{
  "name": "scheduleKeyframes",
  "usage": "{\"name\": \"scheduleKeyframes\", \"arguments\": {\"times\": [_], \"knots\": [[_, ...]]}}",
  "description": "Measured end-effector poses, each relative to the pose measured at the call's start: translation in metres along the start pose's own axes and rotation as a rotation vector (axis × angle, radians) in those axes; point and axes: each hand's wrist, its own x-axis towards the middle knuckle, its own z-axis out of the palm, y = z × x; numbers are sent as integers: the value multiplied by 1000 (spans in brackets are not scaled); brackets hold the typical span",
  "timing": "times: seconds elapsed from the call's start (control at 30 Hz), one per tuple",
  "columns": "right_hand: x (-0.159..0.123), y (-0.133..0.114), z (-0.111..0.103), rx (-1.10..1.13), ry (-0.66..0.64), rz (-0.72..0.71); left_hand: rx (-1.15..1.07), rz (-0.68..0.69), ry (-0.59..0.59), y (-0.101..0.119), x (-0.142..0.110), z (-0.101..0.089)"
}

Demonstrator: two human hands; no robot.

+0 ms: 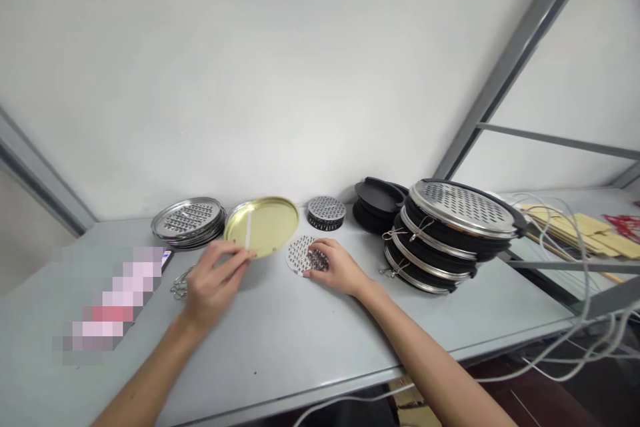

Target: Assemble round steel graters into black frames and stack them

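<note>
My left hand (215, 280) pinches the near edge of a shallow gold-coloured round lid (273, 227), which is tilted up and has a pale strip across it. My right hand (335, 267) curls its thumb and fingers on a perforated metal grater disc (299, 255) at the table's middle, covering part of it. Just behind stands a small stack of similar grater discs (327, 209). Left of the lid is a stack of larger round metal grater plates (187, 220). Wire clips (180, 285) lie beside my left hand, partly hidden by it.
At the right stand stacked black-and-metal round graters (460, 207) with wire clips, and black round bases (377, 200) behind them. A blurred-out phone (120, 300) lies at the left. White cables (583, 267) and yellow cardboard pieces (575, 227) are beyond the grey frame (505, 73).
</note>
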Motion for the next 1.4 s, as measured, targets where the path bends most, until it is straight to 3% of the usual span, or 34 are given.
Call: {"name": "scheduleKeyframes", "arguments": {"times": [0.2, 0.4, 0.47, 0.67, 0.8, 0.9, 1.0, 1.13, 1.27, 1.4], "knots": [[3, 8, -1, 16, 21, 44, -99, 105, -195, 4, -19, -13], [5, 11, -8, 102, 107, 150, -97, 95, -145, 1, -25, -20], [7, 10, -13, 193, 149, 213, -112, 100, -187, 5, -26, -19], [13, 3, -23, 626, 196, 455, -227, 102, -631, 23, -26, -1], [11, -5, -20, 713, 111, 426, -305, -24, -768, 30, -24, 7], [9, -9, -15, 649, 80, 334, -321, -56, -750, 28, -21, 9], [6, -10, -12, 503, 110, 207, -270, -75, -574, 19, -13, 15], [2, -12, -12, 397, 114, 105, -89, -264, -377, 0, 3, 34], [0, -15, -14, 390, 51, 50, -53, -298, -401, -9, 7, 46], [-1, -19, -13, 380, 7, -48, -95, -204, -523, -8, 1, 35]]}}
